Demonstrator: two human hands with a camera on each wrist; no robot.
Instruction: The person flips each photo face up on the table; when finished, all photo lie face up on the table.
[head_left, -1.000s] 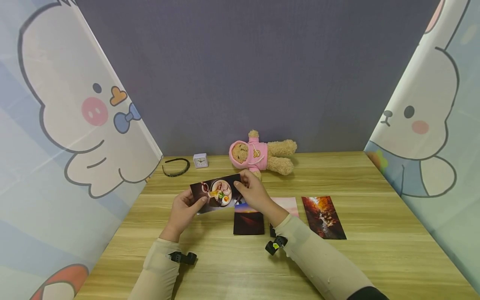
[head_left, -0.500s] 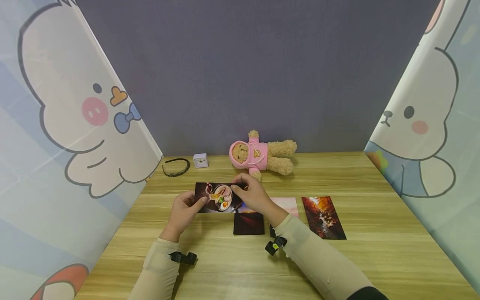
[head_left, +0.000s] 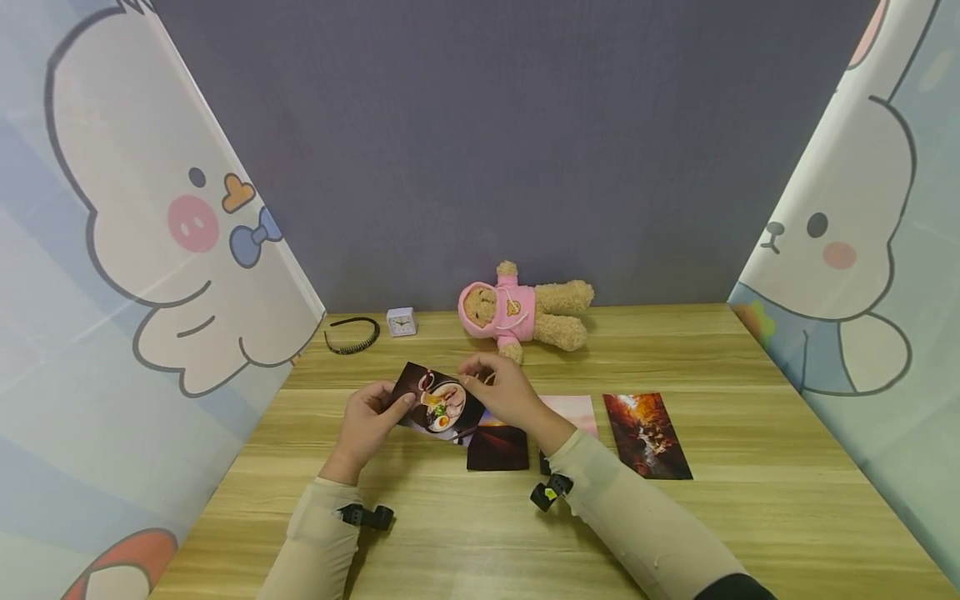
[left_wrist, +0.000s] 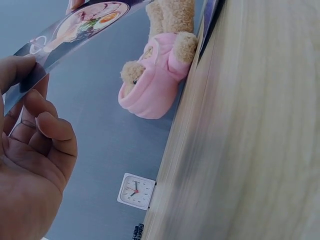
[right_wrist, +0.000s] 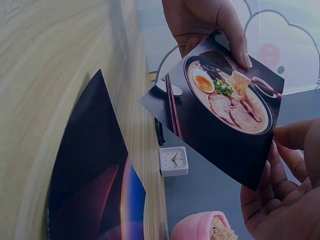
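Observation:
A glossy photo of a ramen bowl (head_left: 446, 406) is held up off the table, tilted with its right end lower. My left hand (head_left: 369, 419) pinches its left end, thumb on the printed face and fingers behind. At the upper right edge is my right hand (head_left: 504, 392), thumb and curled fingertips right at the edge; the right wrist view shows that thumb (right_wrist: 292, 134) on the margin. Below lies a dark photo with a sunset band (head_left: 498, 448), partly covered. A pink-sky photo (head_left: 573, 410) sits under my right wrist, mostly hidden.
An autumn stream photo (head_left: 648, 435) lies to the right on the wooden table (head_left: 450, 533). Along the back are a teddy bear in a pink hoodie (head_left: 517, 310), a small white clock (head_left: 402, 322) and a black headband (head_left: 356, 337). A grey wall (head_left: 480, 167) stands behind.
The ramen photo has turned clockwise, its right end swinging down. My right fingers have shifted slightly left and from over its face to its edge. My left hand stays nearly still.

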